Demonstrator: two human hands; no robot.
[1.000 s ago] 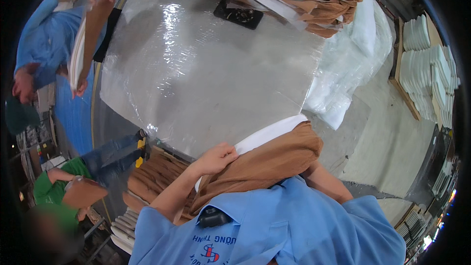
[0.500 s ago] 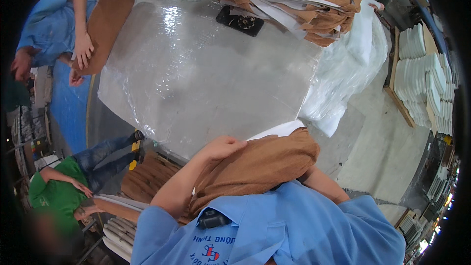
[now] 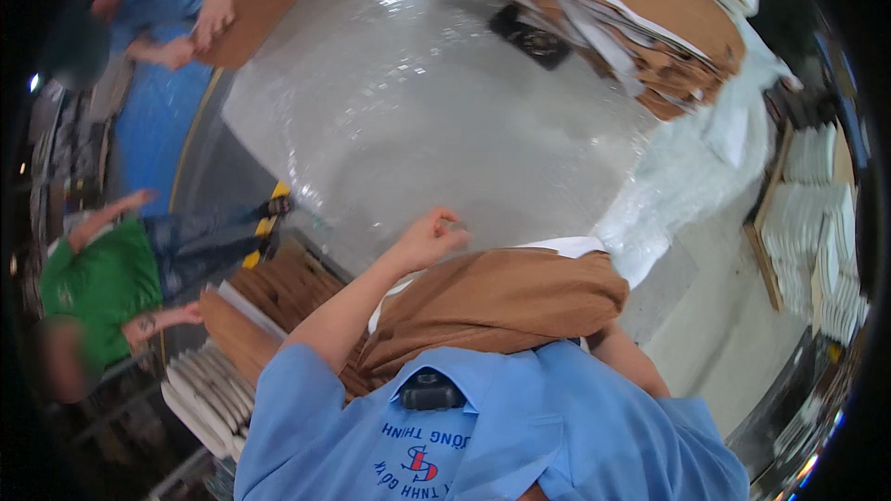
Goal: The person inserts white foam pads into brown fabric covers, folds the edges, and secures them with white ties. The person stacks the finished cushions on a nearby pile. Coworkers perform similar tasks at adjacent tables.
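A brown fabric-covered cushion [image 3: 492, 301], with a white edge showing along its far side, lies against my chest. Just beyond its far edge is my left hand [image 3: 432, 239], lifted off the fabric. Its fingers are loosely bent and apart, with nothing visible in them. My right forearm [image 3: 626, 353] reaches behind the cushion's right end, which hides that hand and its fingers. In front of me stands a work table [image 3: 445, 158] covered in shiny clear plastic.
Brown covers [image 3: 640, 9] are heaped at the table's far right, beside a dark flat object [image 3: 531, 37]. Plastic-wrapped white material [image 3: 640, 223] hangs at the right edge. A co-worker in blue holds a brown panel [image 3: 269, 0]; another in green [image 3: 102, 269] stands left, near stacked brown pieces [image 3: 297, 288].
My left hand has come up off the cushion, its fingers now bent. The view has shifted, so the table sits farther right. The co-worker in green has spread both arms.
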